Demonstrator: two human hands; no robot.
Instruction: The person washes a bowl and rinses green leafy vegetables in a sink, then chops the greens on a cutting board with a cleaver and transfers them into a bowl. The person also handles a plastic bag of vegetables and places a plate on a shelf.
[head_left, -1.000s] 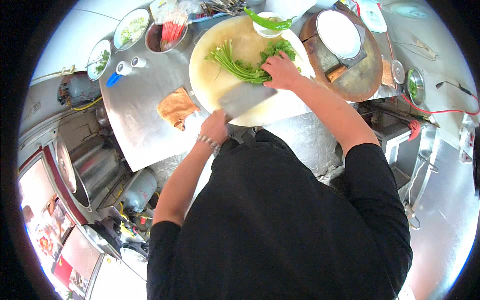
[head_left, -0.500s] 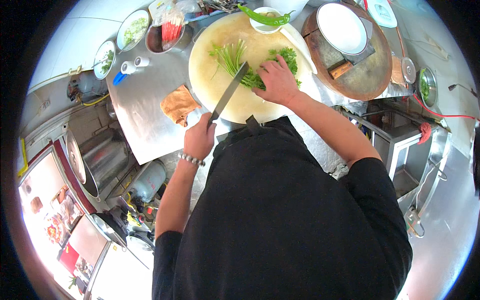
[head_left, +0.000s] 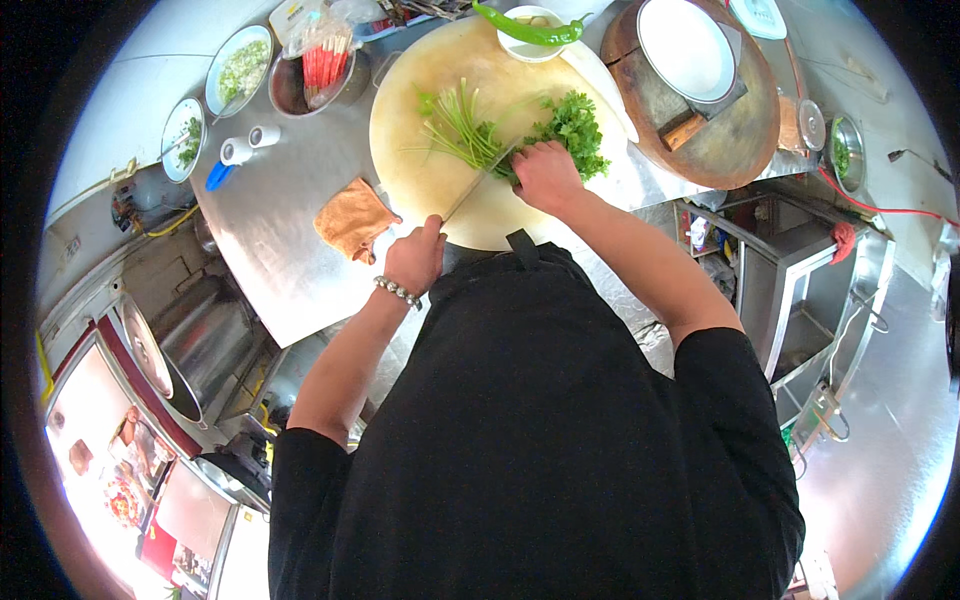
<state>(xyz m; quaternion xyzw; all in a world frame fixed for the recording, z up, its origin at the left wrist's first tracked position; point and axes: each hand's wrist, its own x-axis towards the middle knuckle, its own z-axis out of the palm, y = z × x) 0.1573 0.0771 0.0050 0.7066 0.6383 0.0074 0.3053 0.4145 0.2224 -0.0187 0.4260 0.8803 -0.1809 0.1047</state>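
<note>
A bunch of leafy green herbs, like coriander, lies on a round pale cutting board (head_left: 410, 75), its leaves (head_left: 575, 130) to the right and its thin stems (head_left: 457, 122) to the left. My right hand (head_left: 548, 178) presses down on the bunch with curled fingers, at the near side of the leaves. My left hand (head_left: 415, 258), below the board's near edge, is closed round the handle of a kitchen knife (head_left: 468, 197). The blade slants up and right across the herbs, seen nearly edge-on, its tip close to my right fingers.
A green chilli (head_left: 530, 32) rests on a white bowl at the board's far edge. On the right, a wooden chopping block (head_left: 745, 150) carries a white bowl (head_left: 685, 50) and a cleaver (head_left: 690, 128). Left stand a metal pot (head_left: 290, 90), bowls of chopped greens (head_left: 243, 70) and a brown cloth (head_left: 355, 218).
The knife has turned from showing its broad side to nearly edge-on, into the herbs. My right hand has shifted slightly down and curled its fingers, uncovering more leaves.
</note>
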